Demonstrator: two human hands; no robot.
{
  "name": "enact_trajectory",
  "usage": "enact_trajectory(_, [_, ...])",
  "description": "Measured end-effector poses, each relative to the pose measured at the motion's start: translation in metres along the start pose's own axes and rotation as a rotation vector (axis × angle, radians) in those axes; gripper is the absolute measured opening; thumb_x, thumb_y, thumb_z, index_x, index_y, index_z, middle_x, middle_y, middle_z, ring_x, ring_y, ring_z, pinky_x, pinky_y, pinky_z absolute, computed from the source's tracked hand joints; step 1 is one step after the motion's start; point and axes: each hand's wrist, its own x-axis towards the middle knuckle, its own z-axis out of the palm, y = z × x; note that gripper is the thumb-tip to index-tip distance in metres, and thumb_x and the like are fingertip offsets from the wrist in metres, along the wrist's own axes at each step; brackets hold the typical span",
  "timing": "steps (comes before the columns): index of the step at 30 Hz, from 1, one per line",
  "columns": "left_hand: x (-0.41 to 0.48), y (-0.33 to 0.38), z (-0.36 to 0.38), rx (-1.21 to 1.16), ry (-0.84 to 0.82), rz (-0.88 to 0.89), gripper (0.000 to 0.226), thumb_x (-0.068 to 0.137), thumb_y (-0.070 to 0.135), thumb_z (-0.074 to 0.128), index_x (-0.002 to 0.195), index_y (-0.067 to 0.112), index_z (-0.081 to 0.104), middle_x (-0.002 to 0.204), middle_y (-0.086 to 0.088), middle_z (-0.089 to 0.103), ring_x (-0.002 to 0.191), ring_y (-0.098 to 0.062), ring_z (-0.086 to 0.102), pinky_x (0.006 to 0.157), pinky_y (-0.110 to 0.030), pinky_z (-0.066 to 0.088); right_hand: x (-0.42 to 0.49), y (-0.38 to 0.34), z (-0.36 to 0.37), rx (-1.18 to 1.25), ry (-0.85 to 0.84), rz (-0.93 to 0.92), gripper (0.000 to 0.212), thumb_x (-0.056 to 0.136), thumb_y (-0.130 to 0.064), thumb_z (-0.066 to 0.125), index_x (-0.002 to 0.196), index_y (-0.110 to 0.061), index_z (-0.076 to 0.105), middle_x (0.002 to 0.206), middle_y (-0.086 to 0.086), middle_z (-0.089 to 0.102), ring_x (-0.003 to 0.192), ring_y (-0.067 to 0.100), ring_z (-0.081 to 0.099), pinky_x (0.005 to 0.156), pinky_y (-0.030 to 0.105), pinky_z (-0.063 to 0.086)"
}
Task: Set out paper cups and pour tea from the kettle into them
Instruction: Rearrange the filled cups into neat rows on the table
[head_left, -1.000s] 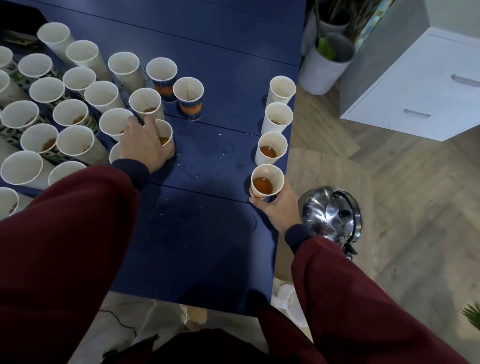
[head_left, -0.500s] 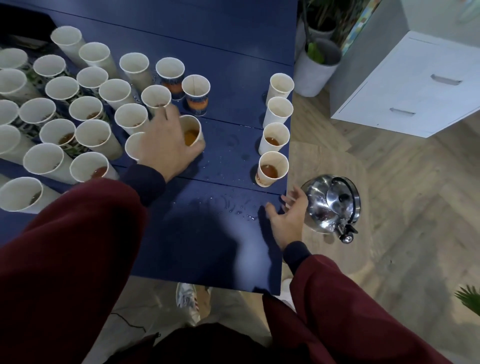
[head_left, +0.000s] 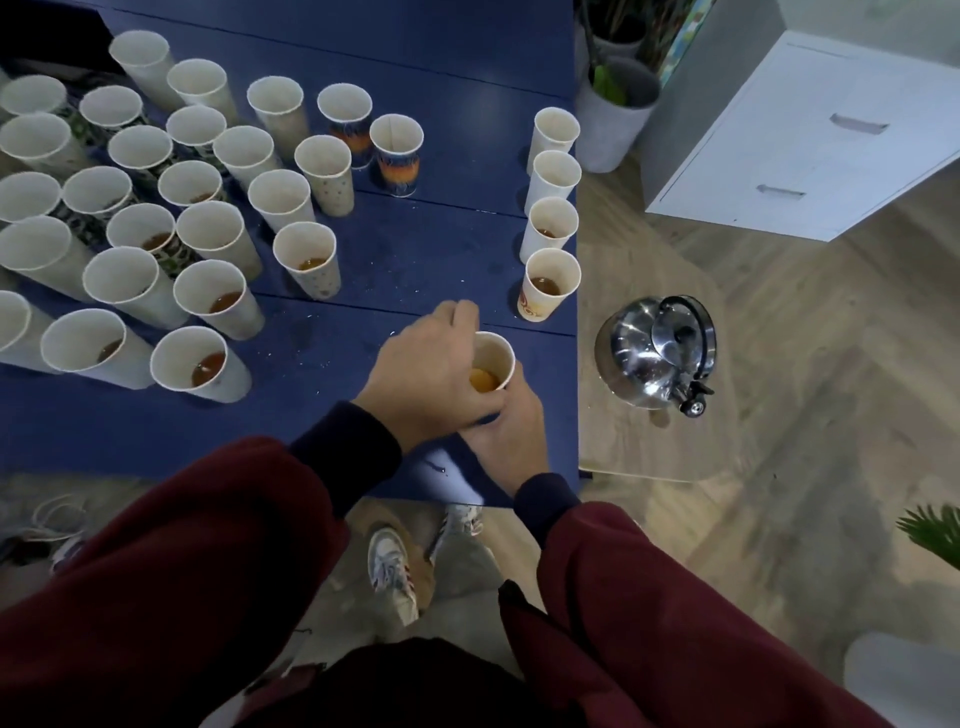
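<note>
Paper cup (head_left: 497, 349), white with amber tea (head_left: 483, 379) low in its bottom, sits between both hands near the right front corner of the blue counter (head_left: 441, 249). Whether its base rests on the surface or is lifted clear cannot be told. The left grip (head_left: 426, 374) is clamped on it from the left, fingers curled around the far wall. The right grip (head_left: 506, 431) is wrapped around its near side lower down, thumb up along the right wall.

A row of four cups (head_left: 551, 228) runs along the counter's right edge just beyond the held one (the nearest two show tea). A large cluster of cups (head_left: 156, 218) fills the left half, several holding tea. The steel kettle (head_left: 654, 353), lid on and black handle upright, stands on a low wooden stool (head_left: 649, 447) just beside the counter's right edge, near the right grip but not touching it.
</note>
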Motion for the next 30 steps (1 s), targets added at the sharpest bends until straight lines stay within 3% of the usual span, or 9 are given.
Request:
enact_trajectory(2, [-0.005,0.003,-0.001,-0.042,0.011,-0.006,0.071,0.072,0.07,0.069,0.113,0.016,0.047,0.113,0.0,0.055,0.094,-0.023,0.056,0.071,-0.035,0.04,-0.002,0.006,-0.005,-0.015,0.006,0.004,0.041,0.075,-0.028,0.085,0.109,-0.02,0.062,0.102,-0.005,0.069,0.092,0.012,0.065,0.073,0.028,0.051])
enact_trajectory(5, [0.004,-0.009,-0.005,-0.072,0.091,-0.061,0.084,0.076,0.074,0.062,0.132,0.014,0.046,0.13,-0.006,0.051,0.116,-0.026,0.052,0.091,-0.045,0.047,0.005,0.014,-0.018,-0.019,0.04,0.091,0.05,0.073,-0.031,0.088,0.112,-0.02,0.059,0.103,-0.008,0.068,0.092,0.012,0.065,0.074,0.026,0.051])
enact_trajectory(8, [0.031,-0.051,-0.013,0.032,0.24,-0.241,0.078,0.084,0.061,0.063,0.132,0.002,0.044,0.131,-0.023,0.048,0.119,-0.04,0.048,0.097,-0.049,0.042,0.022,0.032,-0.034,-0.023,0.086,0.174,0.06,0.072,-0.03,0.089,0.121,-0.019,0.056,0.108,-0.006,0.069,0.098,0.015,0.065,0.083,0.03,0.052])
enact_trajectory(12, [0.059,-0.099,-0.024,0.237,0.257,-0.499,0.081,0.086,0.049,0.069,0.13,-0.014,0.04,0.127,-0.039,0.046,0.118,-0.05,0.045,0.098,-0.055,0.037,0.042,0.06,-0.047,-0.064,0.065,0.17,0.053,0.069,-0.033,0.085,0.111,-0.019,0.059,0.106,0.001,0.066,0.098,0.017,0.064,0.086,0.044,0.054])
enact_trajectory(17, [0.066,-0.119,-0.018,0.176,0.146,-0.598,0.084,0.086,0.045,0.071,0.139,-0.009,0.033,0.134,-0.04,0.039,0.123,-0.052,0.042,0.101,-0.053,0.035,0.055,0.083,-0.055,-0.116,0.019,0.153,0.057,0.067,-0.021,0.092,0.113,-0.011,0.061,0.108,0.005,0.068,0.1,0.022,0.064,0.085,0.035,0.052])
enact_trajectory(24, [0.072,-0.128,-0.008,0.202,0.143,-0.584,0.056,0.091,0.034,0.065,0.13,0.001,0.044,0.127,-0.034,0.042,0.113,-0.052,0.049,0.092,-0.057,0.042,0.066,0.087,-0.056,-0.117,0.016,0.127,0.055,0.068,-0.021,0.092,0.111,-0.011,0.06,0.102,0.003,0.067,0.092,0.021,0.063,0.078,0.033,0.05])
enact_trajectory(30, [0.074,-0.13,-0.001,0.266,0.158,-0.602,0.036,0.096,0.021,0.059,0.125,0.002,0.055,0.126,-0.032,0.044,0.108,-0.054,0.052,0.091,-0.057,0.046,0.065,0.083,-0.062,-0.09,-0.02,0.105,0.058,0.067,-0.013,0.092,0.113,-0.014,0.057,0.108,-0.001,0.063,0.092,0.008,0.056,0.076,0.003,0.038])
